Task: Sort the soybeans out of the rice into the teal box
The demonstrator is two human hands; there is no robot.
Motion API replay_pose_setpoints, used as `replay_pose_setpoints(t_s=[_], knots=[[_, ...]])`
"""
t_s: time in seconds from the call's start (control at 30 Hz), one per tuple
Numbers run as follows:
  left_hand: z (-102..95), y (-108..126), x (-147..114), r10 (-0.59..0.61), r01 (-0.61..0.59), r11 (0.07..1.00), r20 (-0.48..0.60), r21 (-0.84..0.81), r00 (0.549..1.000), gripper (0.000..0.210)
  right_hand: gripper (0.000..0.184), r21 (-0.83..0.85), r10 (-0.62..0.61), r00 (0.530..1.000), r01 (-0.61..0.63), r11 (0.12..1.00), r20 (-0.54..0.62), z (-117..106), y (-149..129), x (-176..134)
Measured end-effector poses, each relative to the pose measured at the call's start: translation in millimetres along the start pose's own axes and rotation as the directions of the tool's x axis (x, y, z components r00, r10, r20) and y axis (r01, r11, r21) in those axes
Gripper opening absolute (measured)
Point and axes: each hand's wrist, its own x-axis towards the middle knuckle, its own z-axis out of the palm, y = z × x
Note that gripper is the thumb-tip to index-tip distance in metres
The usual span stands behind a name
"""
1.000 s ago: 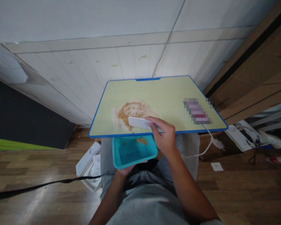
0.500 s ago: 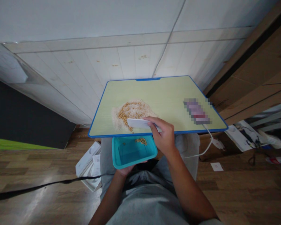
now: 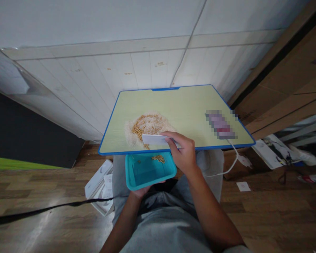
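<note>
Between the thumb and fingers of my right hand (image 3: 183, 149) is a flat white card (image 3: 154, 139), its long edge turned toward the pile. Soybeans (image 3: 137, 129) lie mixed with white grains like rice (image 3: 162, 123) on the low table (image 3: 192, 105), just beyond the card. Some beans reach the table's front edge. My left hand (image 3: 140, 192) holds a teal plastic tub (image 3: 150, 175) from below, under that edge; most of its fingers are hidden beneath the tub. A small cluster of beans (image 3: 158, 159) rests inside the tub.
A pixelated phone-like object (image 3: 221, 124) lies on the table's right side, with a white cable (image 3: 237, 158) hanging from it. An opened white box (image 3: 101, 186) is on the floor at left. Large cardboard (image 3: 287, 80) stands at right. A wall rises behind the table.
The view has shifted very slightly. Both hands, the card, the tub and the pile look almost the same as before.
</note>
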Motion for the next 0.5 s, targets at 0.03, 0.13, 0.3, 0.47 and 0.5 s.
replay_pose_setpoints(t_s=[0.03, 0.13, 0.3, 0.47, 0.5], knots=[[-0.9, -0.2, 0.1, 0.001, -0.001, 1.000, -0.011, -0.001, 1.000, 0.062, 0.030, -0.003, 0.000, 1.000, 0.000, 1.000, 0.001, 0.0, 0.4, 0.3], [-5.0, -1.3, 0.9, 0.007, -0.007, 1.000, -0.018, -0.001, 1.000, 0.062, 0.031, -0.018, 0.022, 1.000, -0.021, 1.000, 0.018, 0.5, 1.3, 0.5], [-3.4, -1.2, 0.8, 0.017, -0.017, 1.000, -0.025, -0.010, 1.000, 0.063, 0.031, -0.014, 0.031, 0.999, -0.031, 0.999, 0.032, -2.0, -1.5, -2.1], [4.9, 1.1, -1.4, -0.004, 0.003, 1.000, -0.018, -0.019, 1.000, 0.063, 0.031, -0.021, 0.041, 0.999, -0.040, 0.999, 0.019, -6.2, -3.3, -3.2], [4.9, 1.2, -1.2, -0.006, 0.006, 1.000, -0.019, -0.013, 1.000, 0.061, 0.032, -0.026, 0.049, 0.999, -0.048, 0.998, 0.018, -6.4, -3.1, -3.1]])
